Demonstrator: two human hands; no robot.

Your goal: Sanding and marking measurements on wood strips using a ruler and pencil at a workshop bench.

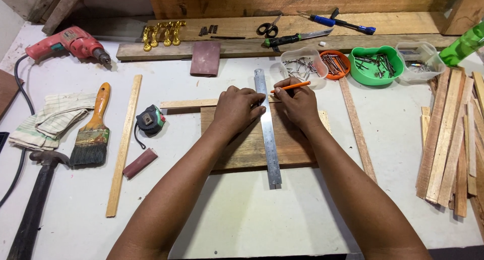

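Left hand [236, 108] lies flat, fingers together, pressing the ruler [267, 134] onto the board [252, 149]. Right hand [300, 104], just right of it, pinches a pencil [291, 86].

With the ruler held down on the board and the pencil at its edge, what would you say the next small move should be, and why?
Probably draw the orange pencil toward the body along the right edge of the steel ruler. The left hand already presses the ruler flat across the wooden board, and the right hand holds the pencil tip beside that edge near the board's far side.
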